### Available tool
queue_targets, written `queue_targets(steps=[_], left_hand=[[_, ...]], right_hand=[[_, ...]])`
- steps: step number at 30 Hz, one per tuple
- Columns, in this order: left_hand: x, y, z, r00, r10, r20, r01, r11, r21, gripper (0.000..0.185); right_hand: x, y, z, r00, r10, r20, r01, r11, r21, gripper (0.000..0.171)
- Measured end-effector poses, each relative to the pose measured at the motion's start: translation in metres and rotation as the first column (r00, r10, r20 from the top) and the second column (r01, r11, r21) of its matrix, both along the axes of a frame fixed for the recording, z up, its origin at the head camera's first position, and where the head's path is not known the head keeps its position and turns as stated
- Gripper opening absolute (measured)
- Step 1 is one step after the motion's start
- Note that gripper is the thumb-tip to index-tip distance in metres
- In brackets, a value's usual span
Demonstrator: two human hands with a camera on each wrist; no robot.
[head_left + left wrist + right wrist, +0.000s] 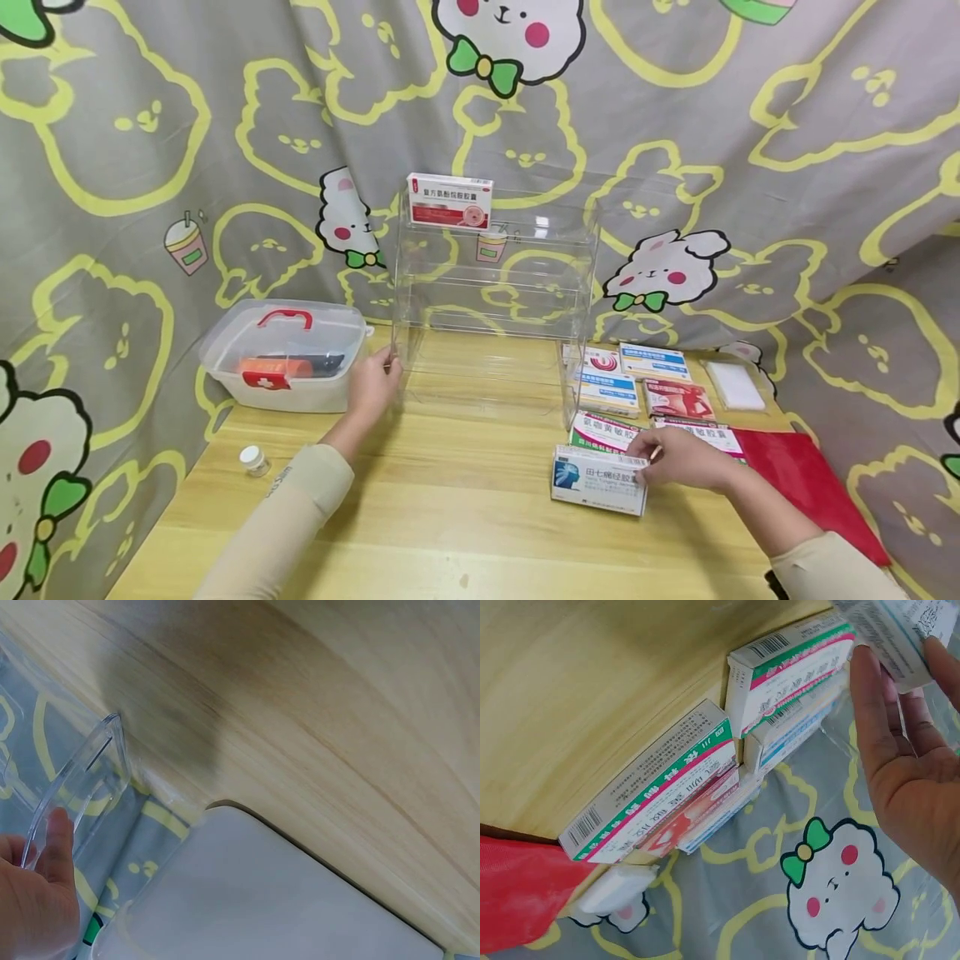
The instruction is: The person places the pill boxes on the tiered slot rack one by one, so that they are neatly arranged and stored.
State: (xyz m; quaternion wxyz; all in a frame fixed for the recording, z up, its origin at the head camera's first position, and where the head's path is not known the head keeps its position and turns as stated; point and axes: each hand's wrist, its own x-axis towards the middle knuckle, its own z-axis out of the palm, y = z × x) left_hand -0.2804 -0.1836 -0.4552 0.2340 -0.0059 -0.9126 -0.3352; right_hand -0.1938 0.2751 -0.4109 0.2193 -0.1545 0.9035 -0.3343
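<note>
A clear tiered display rack stands in the middle of the table against the curtain. My left hand pinches the rack's left side edge, thumb and fingers on either side of the panel. A white and red medicine box stands at the left of the rack's top tier. In front of the rack's right side, my right hand grips the right end of a white and blue medicine box. Only part of that box shows in the right wrist view.
Several medicine boxes lie to the rack's right, beside a white packet and a red cloth-like sheet. A lidded first-aid box stands left of the rack. Nearer the front left is a small white-capped bottle.
</note>
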Motion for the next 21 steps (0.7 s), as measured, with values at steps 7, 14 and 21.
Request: queue_targets(steps=[7,14,21], left_hand=[[-0.002,-0.001,-0.002,1.000,-0.002,0.006,0.002,1.000,0.027,0.023],[-0.002,-0.002,-0.003,1.000,0.002,0.002,-0.002,1.000,0.015,0.022],[-0.002,-0.001,-0.002,1.000,0.001,0.005,-0.001,1.000,0.011,0.024]], right_hand=[[-0.003,0.006,0.009,0.996,-0.089,-0.011,0.087,0.991,-0.102,0.030],[-0.008,0.009,0.024,0.986,-0.164,-0.007,0.159,0.965,-0.210,0.039],[-0.014,0.006,0.041,0.979,-0.204,0.025,0.201,0.923,-0.329,0.045]])
